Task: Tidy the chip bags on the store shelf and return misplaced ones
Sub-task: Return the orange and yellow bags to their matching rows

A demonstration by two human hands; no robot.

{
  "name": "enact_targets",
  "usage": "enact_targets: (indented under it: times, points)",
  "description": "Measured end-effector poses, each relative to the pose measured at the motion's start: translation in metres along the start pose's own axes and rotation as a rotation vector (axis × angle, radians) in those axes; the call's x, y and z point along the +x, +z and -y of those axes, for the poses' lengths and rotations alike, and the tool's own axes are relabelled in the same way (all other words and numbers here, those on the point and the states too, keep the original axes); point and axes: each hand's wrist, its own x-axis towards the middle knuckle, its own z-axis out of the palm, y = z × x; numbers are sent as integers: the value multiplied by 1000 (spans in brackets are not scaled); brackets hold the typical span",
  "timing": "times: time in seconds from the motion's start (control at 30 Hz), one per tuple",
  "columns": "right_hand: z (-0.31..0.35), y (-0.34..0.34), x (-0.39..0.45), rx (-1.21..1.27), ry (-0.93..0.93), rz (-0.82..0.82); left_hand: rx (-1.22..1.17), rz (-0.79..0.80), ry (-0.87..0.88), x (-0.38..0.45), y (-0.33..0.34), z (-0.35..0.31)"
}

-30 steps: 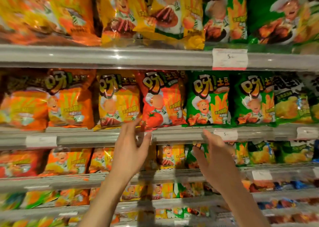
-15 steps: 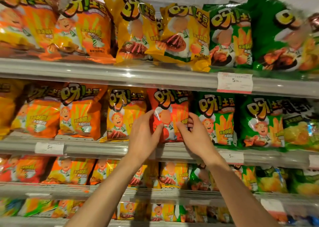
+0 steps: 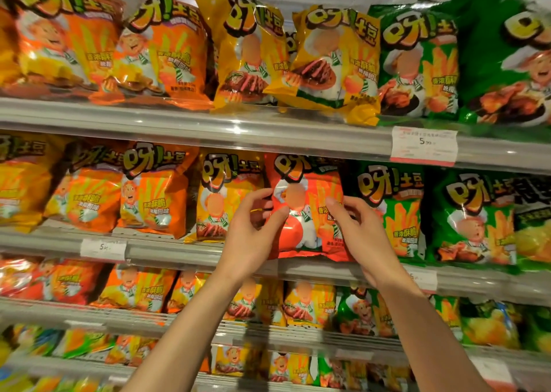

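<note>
- Both hands grip a red chip bag (image 3: 304,213): the left hand (image 3: 253,236) pinches its left edge, the right hand (image 3: 360,236) curls round its right edge.
- The bag stands on the second shelf (image 3: 179,247), between a yellow bag (image 3: 226,195) and a green bag (image 3: 387,210), in a store aisle of stacked shelves; a price tag (image 3: 423,145) hangs on the shelf above.
- Half a second ago, the fingers sat looser on the bag.
</note>
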Motion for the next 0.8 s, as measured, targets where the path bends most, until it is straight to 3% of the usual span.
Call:
enact_targets:
  times: [0.33,0.5,0.63,0.8]
  points:
    - [-22,28,-50,296,32,29,-14,65,-105,-46,-28,3]
    - [-20,50,-69,208,39,-20,-31,98,-107,-54,-51,10]
    - [-9,83,-91,75,-59,-78,-67,147,-111,-52,-85,19]
    - [4,144,-113,122,-44,-197,-154,256,-108,-42,-150,34]
